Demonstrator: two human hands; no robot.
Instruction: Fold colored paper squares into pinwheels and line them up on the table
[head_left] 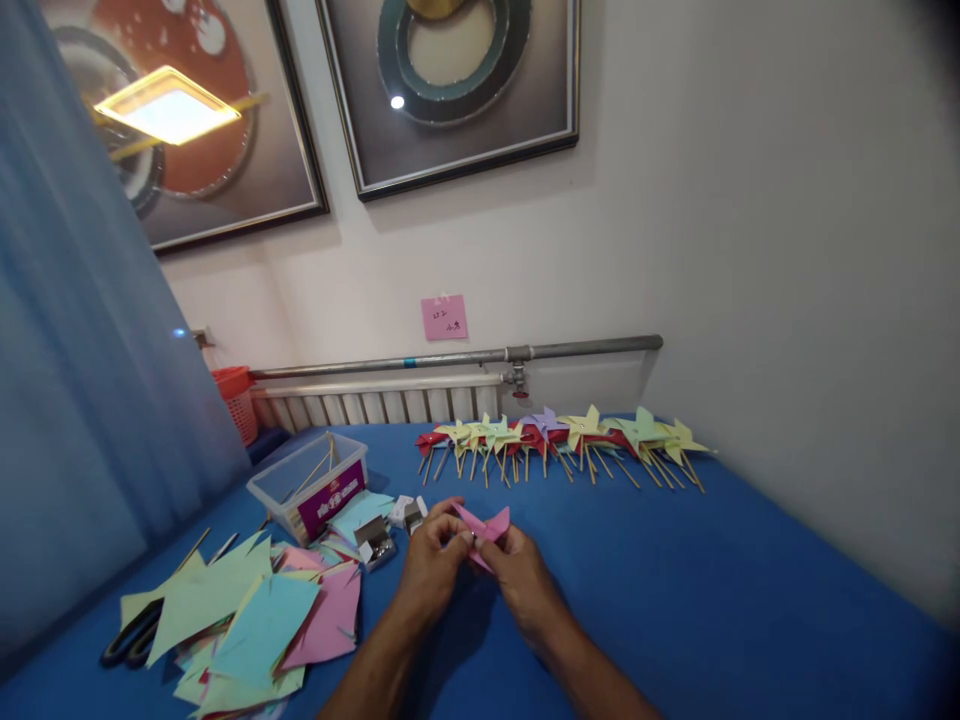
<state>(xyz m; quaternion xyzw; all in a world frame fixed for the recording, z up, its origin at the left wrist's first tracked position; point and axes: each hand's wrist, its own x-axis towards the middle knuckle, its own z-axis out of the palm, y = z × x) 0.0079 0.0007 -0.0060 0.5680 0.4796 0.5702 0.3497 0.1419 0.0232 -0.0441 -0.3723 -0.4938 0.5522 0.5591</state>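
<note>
A pink paper pinwheel point(491, 524) is held up between both hands above the blue tabletop. My left hand point(439, 545) pinches its left side, thumb near the centre, where a small dark or shiny spot shows. On the other side, my right hand point(521, 570) grips the folded paper with its thumb close to the same centre. The fingers behind the paper are partly hidden. Just left of my left hand stand small open boxes, one holding shiny metal pieces point(377, 548). Whether a pin is in the fingers is too small to tell.
Finished pinwheels on sticks point(555, 435) lie in a row along the back. A clear plastic tub point(311, 485) with sticks stands at left. Cut coloured paper sheets point(262, 630) are piled at front left, with black-handled scissors point(135, 635). A blue curtain point(97, 330) hangs left.
</note>
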